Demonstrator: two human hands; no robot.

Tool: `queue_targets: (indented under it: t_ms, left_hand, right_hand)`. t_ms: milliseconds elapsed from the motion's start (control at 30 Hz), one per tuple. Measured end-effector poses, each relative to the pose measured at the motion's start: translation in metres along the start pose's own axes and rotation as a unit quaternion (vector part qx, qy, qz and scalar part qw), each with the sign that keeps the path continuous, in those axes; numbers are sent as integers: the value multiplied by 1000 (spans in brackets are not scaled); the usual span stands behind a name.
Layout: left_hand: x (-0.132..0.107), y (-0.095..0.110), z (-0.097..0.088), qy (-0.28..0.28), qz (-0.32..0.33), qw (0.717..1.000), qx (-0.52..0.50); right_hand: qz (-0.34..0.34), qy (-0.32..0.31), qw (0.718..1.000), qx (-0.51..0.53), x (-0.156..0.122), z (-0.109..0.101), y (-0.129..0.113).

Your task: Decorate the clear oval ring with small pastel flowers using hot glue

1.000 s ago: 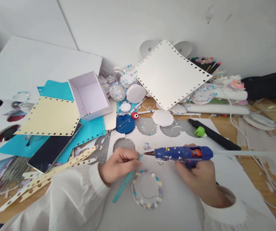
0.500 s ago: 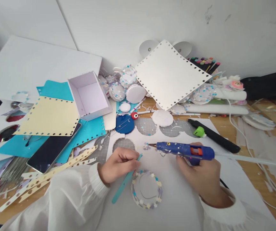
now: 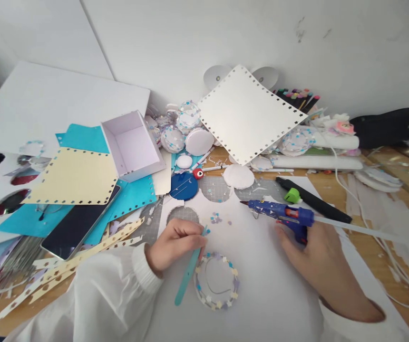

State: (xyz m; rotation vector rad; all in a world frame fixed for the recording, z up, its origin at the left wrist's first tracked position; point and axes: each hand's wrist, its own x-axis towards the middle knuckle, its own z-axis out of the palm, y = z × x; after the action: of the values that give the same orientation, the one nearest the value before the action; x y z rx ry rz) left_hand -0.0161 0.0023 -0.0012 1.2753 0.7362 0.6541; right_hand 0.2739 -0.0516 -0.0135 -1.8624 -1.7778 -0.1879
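The wooden table (image 3: 333, 185) spreads before you, and a large white sheet (image 3: 268, 294) lies across its near part under your hands. On the left a wide white panel (image 3: 47, 107) leans at the wall, and toward the back you have a pale diamond-set paper (image 3: 252, 114) with punched shapes along its edges. The lilac box (image 3: 133, 142) tilts open toward you, overlapping a cream paper (image 3: 76, 175) and, beneath that, a dark phone (image 3: 79, 228) partly shows. Your right hand (image 3: 318, 256) is at the blue glue gun (image 3: 277, 211), thumb and forefinger spread to either side of its handle; whether they grip it, I cannot tell. The gun's nozzle points left, well apart from your other hand, and a black pen-like tool (image 3: 318, 203) sits just behind it. Your left hand (image 3: 176, 242) has thumb and forefinger clamped on the teal stick (image 3: 186, 280), which slants toward you. Just right of it, flat on the sheet, lies the beaded ring (image 3: 219, 304) of stars and wire. Beyond the hands are a blue disc (image 3: 184, 186) and a red punch (image 3: 198, 173). Smallest of all, a blue piece (image 3: 208, 231) shows at the stick's upper end.
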Motion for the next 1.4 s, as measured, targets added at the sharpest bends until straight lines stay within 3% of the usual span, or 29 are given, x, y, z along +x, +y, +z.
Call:
queue_targets:
  t_ms: [100,167,267,367,467,567,700,867,1000,1133,1267,1333,1400]
  left_hand:
    - [0,-2,0,25,-19,999,-26]
    - [0,-2,1,39,-35,997,-50]
    - [0,-1,2,52,-49,994,-81]
    - [2,1,2,68,-50,991,-100]
    - [4,4,3,78,-40,990,-111]
    - [6,4,3,104,-36,982,-154]
    - [6,1,3,127,-27,975,-177]
    - [6,3,3,126,-32,975,-179]
    - [5,1,3,106,-28,985,-135]
    - [3,-1,4,86,-7,995,-53]
    - [1,-2,5,90,13,996,-4]
    - [1,-1,5,85,36,996,16]
    - [0,-1,4,76,69,994,45]
  right_hand:
    - [-53,-27,983,-173,-17,-24,5]
    - [-88,-64,974,-197,-26,-45,7]
    - [-174,-86,979,-59,-24,-70,-7]
    - [-244,-79,964,73,-1,-77,-45]
    - [-373,-100,911,144,28,-64,-87]
    - [-476,-83,868,112,50,-40,-113]
    - [-565,-51,822,56,58,-10,-122]
    - [-600,37,797,60,54,1,-119]
    - [-596,69,799,48,51,0,-114]
    - [-530,66,834,137,47,-1,-105]
    - [-280,77,883,368,35,-3,-94]
    - [-154,61,874,458,28,-3,-92]
    - [-93,29,855,509,22,-4,-91]
